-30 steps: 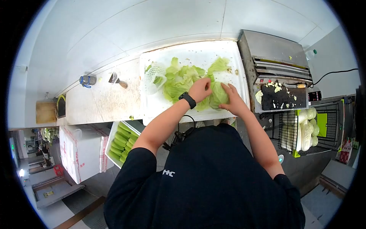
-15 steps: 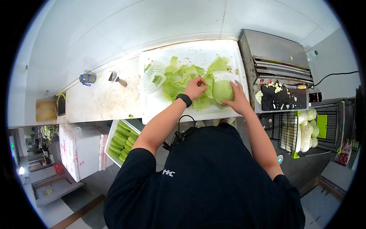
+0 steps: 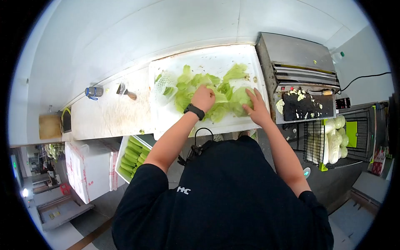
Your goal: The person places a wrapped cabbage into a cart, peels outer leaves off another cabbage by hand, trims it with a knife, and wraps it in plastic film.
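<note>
Head view:
1. Cabbage (image 3: 239,97): in tray (image 3: 166,116), right end.
2. Right hand (image 3: 259,110): fingers spread wide, touching cabbage.
3. Left hand (image 3: 203,99): fingers curled, over leaves (image 3: 218,111), mid-tray; cannot tell if gripping any.

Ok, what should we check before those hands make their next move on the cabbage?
1. Right hand touching the cabbage: ok, fingers spread on its side.
2. Cabbage inside the white tray: ok.
3. Left hand free of leaves: cannot tell, its fingers are curled.
4. Loose leaves away from the cabbage: not ok, some lie right beside it.
5. Knife away from both hands: ok, it lies outside the tray.
</note>
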`<state>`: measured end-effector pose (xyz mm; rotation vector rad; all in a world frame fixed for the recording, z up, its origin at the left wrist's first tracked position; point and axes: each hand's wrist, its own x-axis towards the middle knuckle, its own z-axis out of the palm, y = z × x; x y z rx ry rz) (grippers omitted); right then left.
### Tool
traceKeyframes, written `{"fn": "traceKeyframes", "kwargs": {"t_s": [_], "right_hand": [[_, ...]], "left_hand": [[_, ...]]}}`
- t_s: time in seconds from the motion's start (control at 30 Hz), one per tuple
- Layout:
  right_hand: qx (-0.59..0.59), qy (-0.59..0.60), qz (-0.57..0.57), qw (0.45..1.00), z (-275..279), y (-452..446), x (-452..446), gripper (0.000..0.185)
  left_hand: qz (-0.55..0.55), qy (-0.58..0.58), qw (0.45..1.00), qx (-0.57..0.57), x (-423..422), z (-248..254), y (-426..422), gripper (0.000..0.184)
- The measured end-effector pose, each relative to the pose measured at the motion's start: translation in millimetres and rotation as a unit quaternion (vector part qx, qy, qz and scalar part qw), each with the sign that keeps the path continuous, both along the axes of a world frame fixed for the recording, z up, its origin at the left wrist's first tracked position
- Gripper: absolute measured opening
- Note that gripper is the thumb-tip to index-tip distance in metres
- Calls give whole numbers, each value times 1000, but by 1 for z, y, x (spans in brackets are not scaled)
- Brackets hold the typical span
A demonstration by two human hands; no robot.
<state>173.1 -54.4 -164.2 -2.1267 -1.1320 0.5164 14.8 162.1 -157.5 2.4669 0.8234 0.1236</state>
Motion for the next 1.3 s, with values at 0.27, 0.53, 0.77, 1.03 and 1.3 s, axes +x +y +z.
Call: {"fn": "traceKeyframes", "kwargs": {"t_s": [0.27,0.53,0.77,1.03,1.3], "right_hand": [[-2,-53,-1,999,-3,6,-8,65],[13,42,5,999,-7,0,15,66],[44,77,-24,996,-18,3,24,71],[47,38,-86,995,-20,11,22,83],[67,49,-151,985,-25,19,19,79]], "left_hand": [[-287,-204,922,161,32,27,-34,39],[-315,-64,942,100,27,-4,-14,33],[-320,77,941,79,24,-4,-11,32],[-257,176,945,96,39,-6,-29,40],[-237,157,938,198,29,-30,-52,18]]}}
